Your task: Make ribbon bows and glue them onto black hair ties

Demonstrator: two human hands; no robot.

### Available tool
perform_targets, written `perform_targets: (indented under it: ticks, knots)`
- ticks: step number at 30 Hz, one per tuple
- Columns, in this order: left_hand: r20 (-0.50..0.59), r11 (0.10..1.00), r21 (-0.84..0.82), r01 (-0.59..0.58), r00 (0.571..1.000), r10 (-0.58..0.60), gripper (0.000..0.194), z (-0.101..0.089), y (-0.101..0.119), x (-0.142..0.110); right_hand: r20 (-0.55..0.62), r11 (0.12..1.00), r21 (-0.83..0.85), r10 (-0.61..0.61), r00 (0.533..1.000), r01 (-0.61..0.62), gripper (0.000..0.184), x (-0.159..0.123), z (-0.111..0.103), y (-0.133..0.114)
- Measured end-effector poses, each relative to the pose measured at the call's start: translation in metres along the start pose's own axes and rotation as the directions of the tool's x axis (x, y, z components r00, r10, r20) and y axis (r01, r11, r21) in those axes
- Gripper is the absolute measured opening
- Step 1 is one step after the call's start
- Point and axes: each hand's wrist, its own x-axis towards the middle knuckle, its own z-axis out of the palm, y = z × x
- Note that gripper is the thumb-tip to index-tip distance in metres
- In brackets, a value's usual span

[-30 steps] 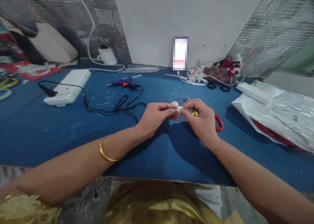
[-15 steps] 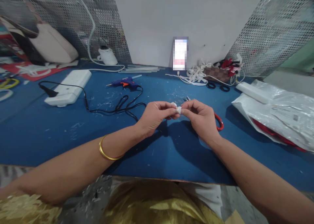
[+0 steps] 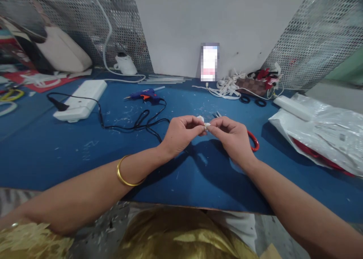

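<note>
A small white piece, perhaps ribbon (image 3: 200, 118), is pinched between the fingertips of both hands above the blue table. My left hand (image 3: 183, 134) closes on its left side, thumb against forefinger. From the right, my right hand (image 3: 231, 136) grips the other side, the fingertips of both hands nearly meeting. Most of the white piece is hidden by the fingers, so its exact kind is unclear. Under and behind my right hand lie scissors (image 3: 253, 141), one red handle loop and the metal tips showing.
A blue glue gun (image 3: 146, 95) lies behind my left hand, its black cord near my wrist. Farther left is a white power strip (image 3: 82, 100). A lit phone (image 3: 210, 62) leans on the back board. White ribbons (image 3: 228, 86) and a plastic bag (image 3: 323, 130) are to the right.
Both hands stay in nearly the same place. My right thumb and fingers have shifted slightly on the white piece, which shows less at the right and a bit more at the top.
</note>
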Motion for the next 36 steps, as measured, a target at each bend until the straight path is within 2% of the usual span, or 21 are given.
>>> perform_targets:
  ticks: [3,5,9,11,13,17,21,25,27,29,32,36]
  knots:
    - [0.02,1.0,-0.024,0.018,1.0,-0.018,0.007,-0.002,0.001,0.002,0.033,0.993,0.091,0.068,0.997,-0.07,0.011,0.002,0.0,0.004]
    - [0.051,0.988,-0.129,0.089,0.995,-0.083,0.004,-0.006,0.001,0.006,0.022,0.984,0.154,0.089,0.996,-0.091,0.011,0.004,-0.001,0.006]
    - [0.193,0.899,-0.356,0.253,0.962,-0.194,0.003,-0.011,-0.003,0.012,0.003,0.969,0.238,0.064,0.998,-0.063,0.009,0.006,0.0,0.007]
    - [0.234,0.892,-0.369,0.262,0.955,-0.184,0.004,-0.012,-0.004,0.012,0.008,0.975,0.224,0.008,1.0,-0.009,0.009,0.005,0.0,0.005]
    - [0.245,0.905,-0.34,0.256,0.953,-0.177,0.01,-0.011,-0.004,0.011,-0.008,0.985,0.139,-0.099,0.995,0.099,0.007,0.003,0.001,0.003]
    - [0.215,0.931,-0.249,0.266,0.953,-0.215,0.025,-0.008,-0.003,0.008,-0.023,0.934,-0.097,-0.347,0.938,0.343,0.009,0.0,0.0,-0.002]
    - [0.167,0.943,-0.244,0.227,0.967,-0.19,0.024,-0.009,-0.003,0.009,0.015,0.898,-0.165,-0.412,0.911,0.408,0.012,-0.002,-0.001,-0.005]
    - [0.147,0.96,-0.239,0.146,0.983,-0.112,0.023,-0.011,-0.003,0.012,-0.004,0.928,-0.126,-0.355,0.935,0.351,0.01,-0.001,-0.003,-0.003]
    - [0.127,0.977,-0.195,0.081,0.99,-0.057,0.022,-0.01,-0.002,0.012,-0.02,0.964,-0.034,-0.263,0.965,0.262,0.005,0.001,-0.003,0.0]
    - [0.1,0.992,-0.124,0.008,0.995,0.005,0.02,-0.009,0.0,0.01,-0.034,0.985,0.102,-0.133,0.991,0.136,0.015,0.003,-0.003,0.003]
    - [0.087,0.997,-0.012,-0.071,0.994,0.072,0.018,-0.007,0.002,0.007,0.036,0.977,0.213,0.025,0.999,-0.032,0.031,0.005,-0.001,0.006]
    - [0.105,0.988,0.104,-0.112,0.989,0.101,0.014,-0.007,0.001,0.006,0.143,0.978,0.182,0.071,0.987,-0.097,0.022,0.004,0.0,0.004]
